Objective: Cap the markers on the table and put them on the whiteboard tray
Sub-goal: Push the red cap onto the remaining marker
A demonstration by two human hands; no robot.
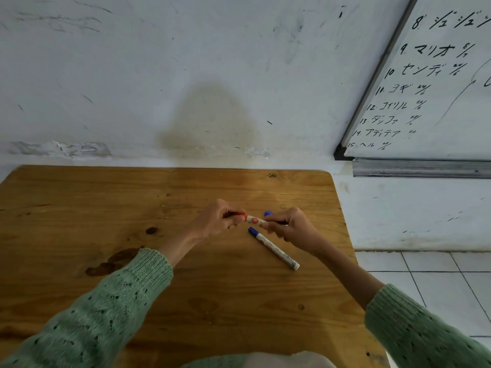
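Observation:
Above the wooden table [79, 197], both hands hold a white marker with red trim [254, 220]. My left hand [220, 217] pinches its red cap end. My right hand [288, 225] grips the marker's barrel. A second white marker with a blue end [273, 247] lies on the table just below my hands, pointing toward the lower right. A small blue piece [268, 213], perhaps a cap, peeks out behind my right hand's fingers. The grey whiteboard tray [419, 168] runs along the wall at the upper right, under the whiteboard [438, 102].
The table stands against a scuffed white wall. Dark stains mark the wood at the left. White floor tiles [438, 288] show past the table's right edge. Green knitted sleeves cover both forearms.

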